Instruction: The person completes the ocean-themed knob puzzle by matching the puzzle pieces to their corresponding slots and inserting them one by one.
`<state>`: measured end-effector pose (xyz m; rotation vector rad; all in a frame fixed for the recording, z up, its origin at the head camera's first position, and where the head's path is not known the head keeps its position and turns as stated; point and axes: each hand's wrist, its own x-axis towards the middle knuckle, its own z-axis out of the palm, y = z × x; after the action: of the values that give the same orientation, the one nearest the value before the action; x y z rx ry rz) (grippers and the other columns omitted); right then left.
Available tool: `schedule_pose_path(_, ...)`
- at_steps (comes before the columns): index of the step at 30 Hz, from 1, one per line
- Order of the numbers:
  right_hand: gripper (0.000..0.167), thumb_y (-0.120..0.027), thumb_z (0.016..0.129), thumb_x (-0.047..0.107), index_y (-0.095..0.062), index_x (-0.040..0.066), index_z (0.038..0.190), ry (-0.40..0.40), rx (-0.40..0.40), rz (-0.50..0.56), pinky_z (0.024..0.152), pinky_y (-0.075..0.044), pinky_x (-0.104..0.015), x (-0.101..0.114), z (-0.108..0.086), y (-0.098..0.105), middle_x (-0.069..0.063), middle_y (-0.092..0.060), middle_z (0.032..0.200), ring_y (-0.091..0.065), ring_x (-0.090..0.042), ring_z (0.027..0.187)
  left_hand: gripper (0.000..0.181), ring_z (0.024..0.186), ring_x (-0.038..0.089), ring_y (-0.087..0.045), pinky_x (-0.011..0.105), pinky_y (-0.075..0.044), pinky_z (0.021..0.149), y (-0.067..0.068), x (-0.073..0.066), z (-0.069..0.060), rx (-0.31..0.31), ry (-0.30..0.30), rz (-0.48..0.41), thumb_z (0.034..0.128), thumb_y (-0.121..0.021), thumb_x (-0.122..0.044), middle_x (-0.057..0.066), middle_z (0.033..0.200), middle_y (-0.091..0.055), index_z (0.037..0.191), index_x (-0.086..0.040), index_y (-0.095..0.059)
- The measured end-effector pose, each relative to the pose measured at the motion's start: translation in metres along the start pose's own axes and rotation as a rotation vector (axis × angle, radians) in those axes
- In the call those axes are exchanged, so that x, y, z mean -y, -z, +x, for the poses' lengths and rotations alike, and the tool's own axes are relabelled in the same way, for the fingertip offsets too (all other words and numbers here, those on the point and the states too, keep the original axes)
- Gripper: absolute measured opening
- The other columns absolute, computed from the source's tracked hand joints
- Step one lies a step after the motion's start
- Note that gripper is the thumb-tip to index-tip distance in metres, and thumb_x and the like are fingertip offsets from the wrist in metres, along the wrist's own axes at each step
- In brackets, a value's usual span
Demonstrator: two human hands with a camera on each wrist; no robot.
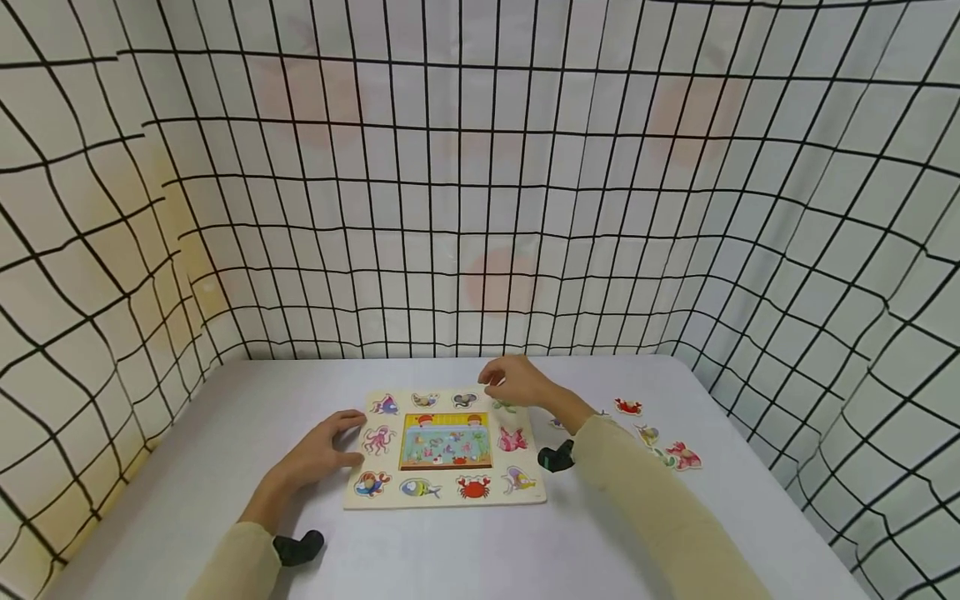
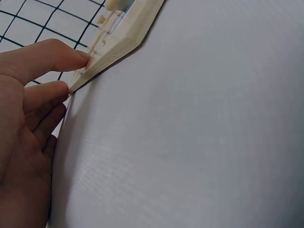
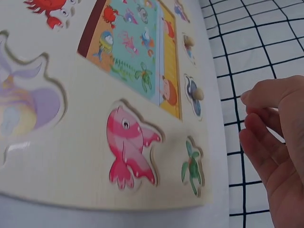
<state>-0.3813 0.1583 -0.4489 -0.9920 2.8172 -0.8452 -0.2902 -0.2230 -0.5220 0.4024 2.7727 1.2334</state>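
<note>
A wooden puzzle board (image 1: 382, 500) with sea-animal pictures around a central aquarium scene lies on the table. My left hand (image 1: 321, 454) rests at its left edge; in the left wrist view the left hand (image 2: 33, 104) touches the board's edge (image 2: 107, 59) with thumb and fingertip. My right hand (image 1: 521, 382) is above the far right corner, holding nothing; in the right wrist view the right hand (image 3: 280, 128) has loosely bent fingers beside the grey piece with a knob (image 3: 194, 95). The green turtle (image 3: 192, 170) and pink fish (image 3: 128, 147) spots show no knobs.
Loose pieces lie on the table right of the board, among them a red crab (image 1: 628, 407), a pink fish piece (image 1: 684, 455) and a small fish piece (image 1: 648, 434), partly near the right sleeve. A black-grid net (image 1: 480, 208) stands around the table's back and sides.
</note>
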Motion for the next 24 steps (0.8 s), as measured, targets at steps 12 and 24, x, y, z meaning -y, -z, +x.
schedule_pose_path(12,0.018,-0.071,0.094,0.005,-0.075,-0.001,0.11,0.006,-0.01,-0.001,0.082,-0.06,-0.03,-0.011,-0.031,0.022,-0.014,-0.073,0.105,-0.068,-0.017,0.091,0.074,0.148,0.05,-0.026,0.067,-0.02,0.118,-0.001,-0.001,0.0,0.004,-0.005,0.001,0.0847,-0.082,-0.021,0.024,0.157,-0.04,0.147,0.005,-0.052)
schedule_pose_path(24,0.016,-0.07,0.095,0.005,-0.076,0.003,0.109,-0.058,-0.012,0.034,0.082,-0.06,-0.031,-0.021,-0.06,0.041,-0.007,-0.073,0.102,-0.067,-0.015,0.092,0.075,0.148,0.051,-0.025,0.068,-0.019,0.118,0.002,-0.006,-0.003,0.012,-0.003,-0.004,0.0842,-0.083,-0.021,0.025,0.158,-0.039,0.147,0.005,-0.052)
